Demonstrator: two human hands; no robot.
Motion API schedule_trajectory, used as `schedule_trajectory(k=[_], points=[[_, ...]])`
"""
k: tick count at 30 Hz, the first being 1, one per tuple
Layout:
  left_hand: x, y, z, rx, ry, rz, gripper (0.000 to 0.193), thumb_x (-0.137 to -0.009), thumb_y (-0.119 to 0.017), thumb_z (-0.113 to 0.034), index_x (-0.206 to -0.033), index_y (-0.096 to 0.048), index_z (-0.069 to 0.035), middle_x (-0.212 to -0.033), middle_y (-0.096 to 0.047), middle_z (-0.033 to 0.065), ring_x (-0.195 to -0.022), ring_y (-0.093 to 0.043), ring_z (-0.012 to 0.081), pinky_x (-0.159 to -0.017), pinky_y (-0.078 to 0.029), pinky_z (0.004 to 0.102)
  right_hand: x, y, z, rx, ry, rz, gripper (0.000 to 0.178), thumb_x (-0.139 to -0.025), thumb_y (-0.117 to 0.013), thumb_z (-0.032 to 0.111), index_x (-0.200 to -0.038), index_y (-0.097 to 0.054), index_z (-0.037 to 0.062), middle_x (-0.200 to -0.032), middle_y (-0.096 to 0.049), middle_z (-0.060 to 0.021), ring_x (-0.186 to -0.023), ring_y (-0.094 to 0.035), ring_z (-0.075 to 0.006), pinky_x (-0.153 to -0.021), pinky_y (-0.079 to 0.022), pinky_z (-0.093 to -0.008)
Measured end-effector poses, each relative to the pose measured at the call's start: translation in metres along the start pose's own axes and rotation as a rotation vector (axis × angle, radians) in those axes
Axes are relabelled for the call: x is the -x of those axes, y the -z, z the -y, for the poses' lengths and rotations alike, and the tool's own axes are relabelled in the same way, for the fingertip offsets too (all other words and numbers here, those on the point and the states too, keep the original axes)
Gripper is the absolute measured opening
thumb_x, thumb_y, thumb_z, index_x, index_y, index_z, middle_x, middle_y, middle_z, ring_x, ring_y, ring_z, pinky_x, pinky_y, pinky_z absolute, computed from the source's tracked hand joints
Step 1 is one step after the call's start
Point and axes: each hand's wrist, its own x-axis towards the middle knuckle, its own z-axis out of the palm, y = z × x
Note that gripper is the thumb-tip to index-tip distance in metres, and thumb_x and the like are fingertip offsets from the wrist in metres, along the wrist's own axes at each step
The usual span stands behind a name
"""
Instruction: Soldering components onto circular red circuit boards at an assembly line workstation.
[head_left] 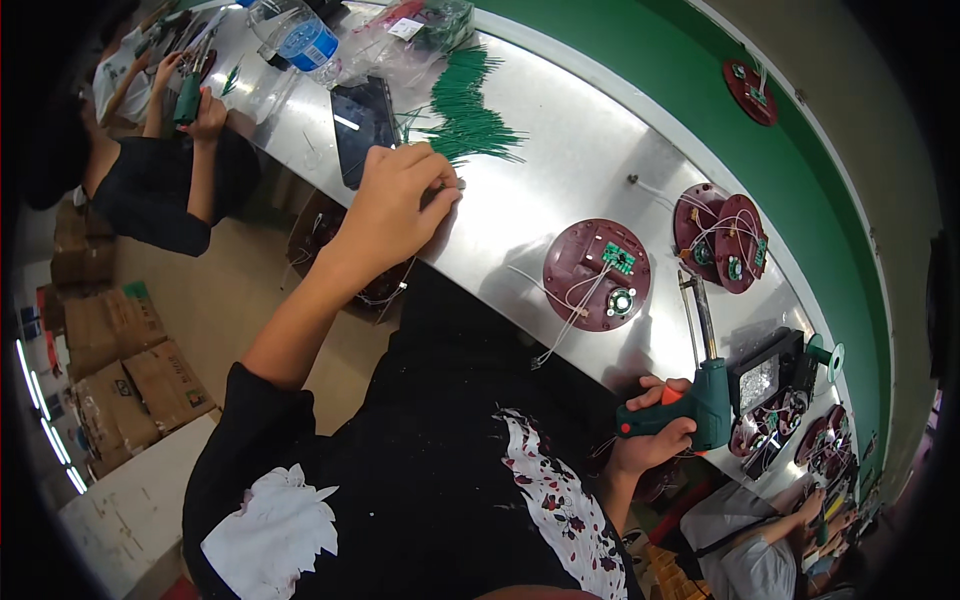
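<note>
My left hand (400,205) is at the bench edge with its fingers curled together in a pinch; what they hold, if anything, is hidden. Just beyond it lies a spread bundle of thin green wires (470,110), and a dark phone (362,125) rests beside my knuckles. In my right hand (650,450) is a green soldering gun (712,405) with an orange trigger, its metal tip pointing away over the bench. Left of that tip sits a round maroon plate (572,265) carrying a green circuit board (618,258), a small round part and loose white wires.
More maroon plates (740,225) stand behind the gun tip. A black-framed holder (760,380) and a wire spool (828,358) are at right. A water bottle (305,45) and plastic bags (400,40) lie at far left. Co-workers (170,180) sit on both sides. Cardboard boxes (130,390) stand at left.
</note>
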Motion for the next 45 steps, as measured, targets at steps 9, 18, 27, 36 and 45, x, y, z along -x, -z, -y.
schedule_trajectory(k=[9,18,27,36,45], points=[[-0.01,-0.01,0.002,-0.18,-0.12,0.093,0.006,-0.09,-0.065,-0.005,-0.092,-0.059,-0.006,-0.088,-0.059,0.0077,-0.089,-0.058,0.0257,-0.085,-0.035,0.0392,0.0,0.001,0.001,-0.007,0.019,0.031,0.067,-0.105,-0.044,0.061,-0.118,-0.052,-0.0051,-0.079,-0.056,-0.0092,-0.061,-0.058,-0.0171,-0.086,-0.053,-0.0412],[-0.027,-0.026,-0.065,0.126,-0.25,0.143,0.006,-0.094,-0.062,-0.007,-0.096,-0.057,-0.005,-0.087,-0.061,0.0104,-0.088,-0.06,0.0286,-0.094,-0.035,0.0424,0.006,0.003,0.009,0.108,-0.023,0.032,0.078,-0.1,-0.049,0.067,-0.122,-0.052,-0.007,-0.094,-0.063,-0.0143,-0.069,-0.061,-0.0167,-0.071,-0.053,-0.0325],[-0.046,-0.073,-0.1,0.424,-0.272,0.013,0.025,-0.085,-0.08,-0.011,-0.104,-0.065,-0.008,-0.08,-0.073,0.0009,-0.082,-0.064,0.019,-0.099,-0.034,0.0387,0.005,-0.011,0.014,0.254,0.013,0.161,0.081,-0.097,-0.052,0.069,-0.124,-0.058,-0.0078,-0.122,-0.067,-0.0231,-0.074,-0.064,-0.0165,-0.061,-0.053,-0.0269],[-0.052,-0.072,-0.105,0.304,-0.321,0.08,0.026,-0.087,-0.078,-0.013,-0.105,-0.06,-0.01,-0.076,-0.071,-0.0038,-0.077,-0.067,0.0154,-0.101,-0.03,0.04,0.003,-0.009,0.009,0.251,-0.005,0.209,0.075,-0.099,-0.053,0.066,-0.119,-0.061,-0.0057,-0.121,-0.067,-0.0214,-0.07,-0.063,-0.0154,-0.06,-0.053,-0.0289],[-0.059,-0.066,-0.111,0.293,-0.305,0.164,0.028,-0.085,-0.079,-0.008,-0.1,-0.055,-0.009,-0.073,-0.07,-0.0009,-0.076,-0.067,0.0205,-0.099,-0.031,0.0422,0.002,-0.008,0.011,0.327,0.045,0.265,0.078,-0.099,-0.053,0.065,-0.129,-0.059,-0.0076,-0.115,-0.068,-0.0183,-0.066,-0.061,-0.0142,-0.059,-0.05,-0.0278]])
